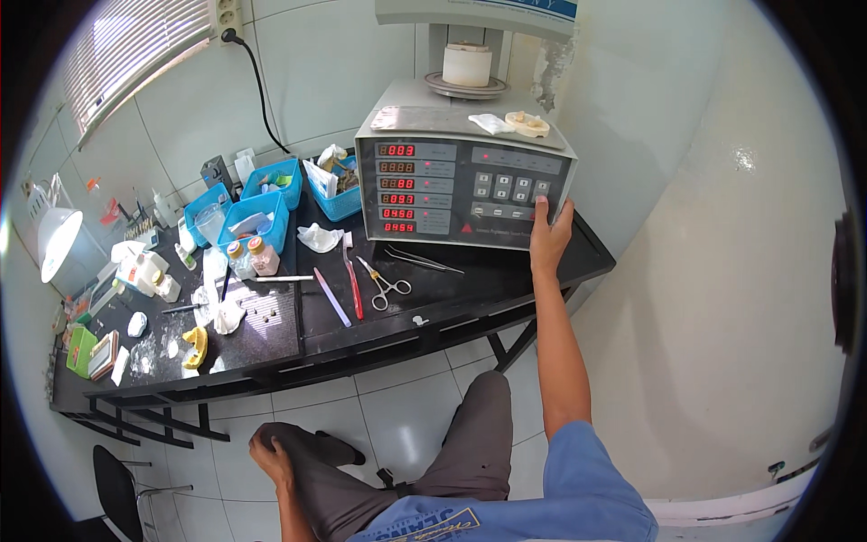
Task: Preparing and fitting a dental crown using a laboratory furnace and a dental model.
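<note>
My right hand (pixel 551 237) reaches up to a grey dental furnace (pixel 551 172) at the far right of the table. One fingertip touches the lower right button of its keypad (pixel 511 186). Another finger lies apart along the housing's right edge, and nothing is held. Red digits glow on the displays (pixel 397 188) at the panel's left. Above the housing, a white cylinder (pixel 467 65) stands on a round plate (pixel 465 88) under the raised top part. My left hand (pixel 272 459) rests on my knee, fingers loosely spread and holding nothing.
On the black table (pixel 433 303) lie tweezers (pixel 424 261), scissor-handled forceps (pixel 383 285), a red toothbrush (pixel 351 275) and a pen (pixel 332 298). Leftward are blue baskets (pixel 262 237), small bottles (pixel 263 257), a yellow dental model (pixel 195 348) and a lamp (pixel 60 239). A chair (pixel 117 492) stands lower left.
</note>
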Tool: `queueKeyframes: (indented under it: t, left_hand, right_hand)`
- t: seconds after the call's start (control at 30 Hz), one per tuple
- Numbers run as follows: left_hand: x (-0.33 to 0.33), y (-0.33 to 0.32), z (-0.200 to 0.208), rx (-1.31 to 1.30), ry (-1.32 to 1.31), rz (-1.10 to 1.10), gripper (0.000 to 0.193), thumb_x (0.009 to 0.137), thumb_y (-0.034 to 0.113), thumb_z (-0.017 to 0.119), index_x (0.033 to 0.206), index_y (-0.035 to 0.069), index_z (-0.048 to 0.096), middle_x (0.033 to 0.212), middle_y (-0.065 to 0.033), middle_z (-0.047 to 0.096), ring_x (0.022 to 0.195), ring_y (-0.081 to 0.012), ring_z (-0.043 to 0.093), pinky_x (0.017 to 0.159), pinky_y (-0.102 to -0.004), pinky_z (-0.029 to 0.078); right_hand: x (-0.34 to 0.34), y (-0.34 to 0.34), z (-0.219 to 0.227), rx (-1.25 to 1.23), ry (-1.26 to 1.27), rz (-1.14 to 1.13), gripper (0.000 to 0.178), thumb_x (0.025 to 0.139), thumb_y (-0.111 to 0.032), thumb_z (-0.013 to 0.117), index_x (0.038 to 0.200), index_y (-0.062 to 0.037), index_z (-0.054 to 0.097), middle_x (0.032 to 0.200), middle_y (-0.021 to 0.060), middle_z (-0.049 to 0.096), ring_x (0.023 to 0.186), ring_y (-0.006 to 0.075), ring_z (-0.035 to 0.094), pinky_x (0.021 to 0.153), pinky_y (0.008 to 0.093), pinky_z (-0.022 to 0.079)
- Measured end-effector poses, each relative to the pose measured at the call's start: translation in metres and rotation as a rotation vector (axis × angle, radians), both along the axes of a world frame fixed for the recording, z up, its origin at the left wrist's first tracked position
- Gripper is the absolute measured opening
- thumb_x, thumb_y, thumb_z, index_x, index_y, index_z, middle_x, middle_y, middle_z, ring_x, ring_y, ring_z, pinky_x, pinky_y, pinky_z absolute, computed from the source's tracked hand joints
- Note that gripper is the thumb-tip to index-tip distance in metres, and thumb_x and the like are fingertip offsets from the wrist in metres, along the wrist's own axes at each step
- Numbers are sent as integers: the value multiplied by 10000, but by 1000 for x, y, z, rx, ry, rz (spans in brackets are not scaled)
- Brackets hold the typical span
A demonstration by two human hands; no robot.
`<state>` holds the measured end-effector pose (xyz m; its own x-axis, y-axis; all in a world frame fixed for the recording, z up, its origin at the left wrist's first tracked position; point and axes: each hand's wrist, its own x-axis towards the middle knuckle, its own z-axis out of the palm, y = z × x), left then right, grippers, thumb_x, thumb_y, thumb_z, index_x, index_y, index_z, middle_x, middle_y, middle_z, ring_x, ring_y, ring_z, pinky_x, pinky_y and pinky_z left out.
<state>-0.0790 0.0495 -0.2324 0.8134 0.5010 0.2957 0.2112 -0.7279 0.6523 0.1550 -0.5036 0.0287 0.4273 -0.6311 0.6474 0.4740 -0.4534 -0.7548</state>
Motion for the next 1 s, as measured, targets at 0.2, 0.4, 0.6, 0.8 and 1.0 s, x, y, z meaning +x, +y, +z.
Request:
queueKeyframes:
  t: [0.2,0.4,0.6,0.8,1.0]
  left_hand:
    - [-9,19,-32,29,114,107,555,881,144,590,1382,-19,415,1325,-283,488,1204,-440,492,1032,-479,393]
    - [3,9,6,18,324,93,627,932,323,534,1437,-6,363,1371,-300,458,1225,-454,497,1017,-479,424]
    - [4,18,-12,-208,275,67,637,948,364,546,1458,29,364,1415,-258,454,1310,-416,437,1091,-437,347]
    - [-5,15,4,-157,236,41,598,959,335,532,1454,38,375,1426,-240,451,1311,-417,435,1090,-441,345]
    - [-3,25,-23,-218,165,80,563,964,316,524,1433,27,407,1425,-236,456,1307,-404,443,1093,-434,342]
  right_hand:
    - [1,-2,-10,-59,-31,-15,395,973,-252,579,1215,56,526,1053,133,603,848,190,607,817,320,476]
    - [-8,-14,-25,-45,-19,110,434,986,-213,484,1346,30,469,1211,173,605,1084,272,583,981,341,406]
    - [-8,-14,-21,-11,26,194,466,907,-70,519,1358,25,449,1185,169,629,1105,246,581,989,318,399]
    - [-10,-7,-22,-84,28,111,465,915,-79,571,1355,12,452,1182,155,628,1079,237,591,973,314,413]
    - [-9,-5,-19,-44,4,144,464,916,-83,574,1353,14,452,1191,152,625,1089,236,587,980,313,408]
